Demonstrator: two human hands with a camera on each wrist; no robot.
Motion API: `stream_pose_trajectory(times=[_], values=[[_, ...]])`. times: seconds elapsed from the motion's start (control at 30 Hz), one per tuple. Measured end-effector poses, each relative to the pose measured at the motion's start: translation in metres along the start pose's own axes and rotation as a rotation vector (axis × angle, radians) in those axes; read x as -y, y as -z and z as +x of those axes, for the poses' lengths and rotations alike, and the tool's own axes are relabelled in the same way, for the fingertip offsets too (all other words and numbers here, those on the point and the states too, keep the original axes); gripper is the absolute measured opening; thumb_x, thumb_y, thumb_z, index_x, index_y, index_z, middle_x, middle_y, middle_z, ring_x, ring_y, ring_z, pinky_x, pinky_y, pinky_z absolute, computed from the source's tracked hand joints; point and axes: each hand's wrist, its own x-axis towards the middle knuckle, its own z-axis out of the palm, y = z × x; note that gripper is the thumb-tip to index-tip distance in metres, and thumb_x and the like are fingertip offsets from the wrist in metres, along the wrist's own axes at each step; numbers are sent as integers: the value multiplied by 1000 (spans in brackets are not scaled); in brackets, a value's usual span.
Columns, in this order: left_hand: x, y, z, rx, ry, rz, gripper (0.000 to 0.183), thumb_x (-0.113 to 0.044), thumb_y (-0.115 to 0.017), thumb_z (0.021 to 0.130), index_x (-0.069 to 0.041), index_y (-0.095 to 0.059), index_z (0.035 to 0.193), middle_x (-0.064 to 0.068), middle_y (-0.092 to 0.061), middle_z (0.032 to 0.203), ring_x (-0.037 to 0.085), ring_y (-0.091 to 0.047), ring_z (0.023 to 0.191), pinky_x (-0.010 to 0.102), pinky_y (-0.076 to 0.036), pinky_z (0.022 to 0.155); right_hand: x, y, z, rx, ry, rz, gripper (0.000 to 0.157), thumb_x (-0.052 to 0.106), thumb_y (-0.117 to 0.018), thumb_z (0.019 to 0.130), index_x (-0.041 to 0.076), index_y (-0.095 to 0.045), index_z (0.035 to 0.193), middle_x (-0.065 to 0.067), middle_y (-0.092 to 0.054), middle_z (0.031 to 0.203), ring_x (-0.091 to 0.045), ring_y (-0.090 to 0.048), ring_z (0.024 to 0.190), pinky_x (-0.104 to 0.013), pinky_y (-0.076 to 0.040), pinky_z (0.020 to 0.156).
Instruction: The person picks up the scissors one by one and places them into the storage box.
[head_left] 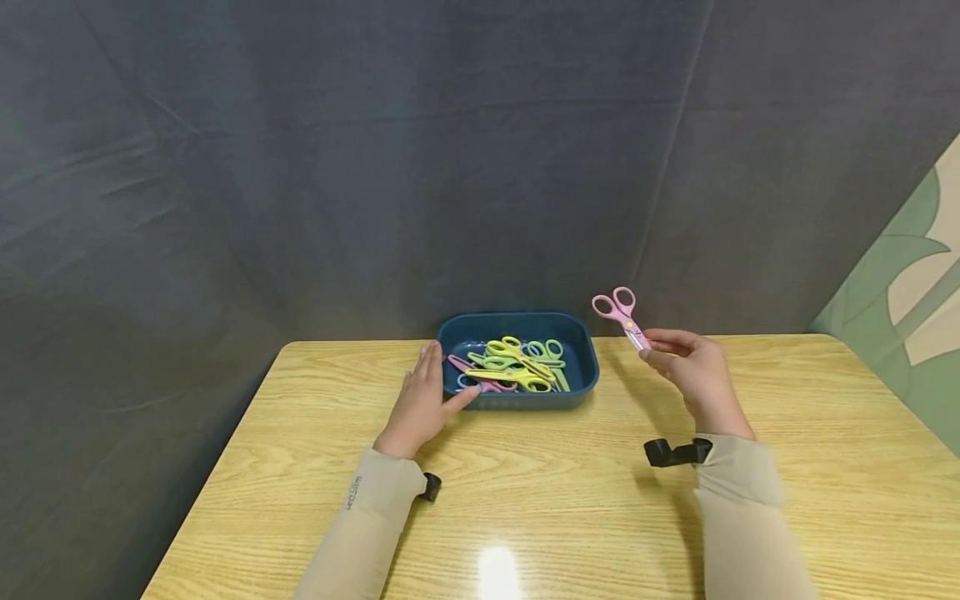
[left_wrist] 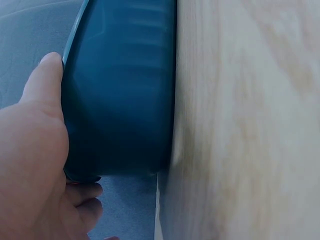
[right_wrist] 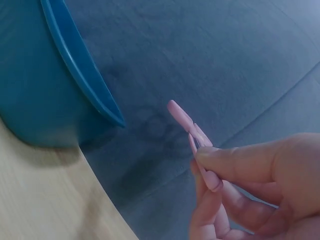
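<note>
My right hand (head_left: 701,375) pinches a pair of pink scissors (head_left: 622,314) by the blade end, thumb against fingers. The scissors are raised to the right of a dark blue plastic bin (head_left: 587,392), finger loops pointing up and left. In the right wrist view the pink scissors (right_wrist: 181,117) appear nearly edge-on. My left hand (head_left: 422,404) rests at the bin's front left corner, thumb along the front rim, straight fingers against the left side. Inside lie several scissors, among them yellow scissors (head_left: 528,379), green scissors (head_left: 551,350) and partly hidden pink ones.
The bin stands on a light wood-grain table (head_left: 540,475) close to its back edge. A dark grey cloth (head_left: 450,183) hangs right behind. At the far right is a green leaf-patterned surface (head_left: 885,283). Black camera straps sit on both wrists.
</note>
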Motion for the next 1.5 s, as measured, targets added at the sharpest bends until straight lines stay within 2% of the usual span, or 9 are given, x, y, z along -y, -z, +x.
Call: stream_pose_trajectory(times=[0.43,0.7,1.0,1.23,1.5], values=[[1,0,0,-1,4,-4,103,-58,-60,97,2,-8,162,19,-10,168,33,-6,156,60,-13,121,3,-22,-3,88,-5,-49,45,4,-69,95,-15,-57,134,12,-71,88,2,-66,80,-17,-55,72],[1,0,0,8,2,1,102,-60,-58,97,1,-7,162,19,-9,168,32,-5,156,59,-12,121,4,-33,-7,51,-20,-116,39,8,-70,95,-10,-64,130,5,-72,95,1,-64,81,-17,-55,75],[4,0,2,27,15,-2,103,-62,-55,97,-1,-4,162,17,-6,169,30,-2,156,57,-10,122,5,-54,-10,64,18,-168,36,11,-72,95,-5,-68,127,-21,-71,116,-3,-65,86,-14,-53,78],[2,1,1,21,14,-6,104,-62,-56,97,0,-4,162,19,-8,169,32,-4,156,57,-12,122,4,-66,-11,59,62,-190,31,3,-72,93,-9,-70,121,-24,-72,114,-1,-64,84,-11,-51,76],[-1,3,-1,25,23,-11,103,-57,-59,98,1,-3,162,20,-7,168,32,-4,156,56,-12,122,1,-84,-14,16,169,-272,24,2,-73,92,-7,-74,114,-23,-74,105,-23,-69,90,-11,-50,70]])
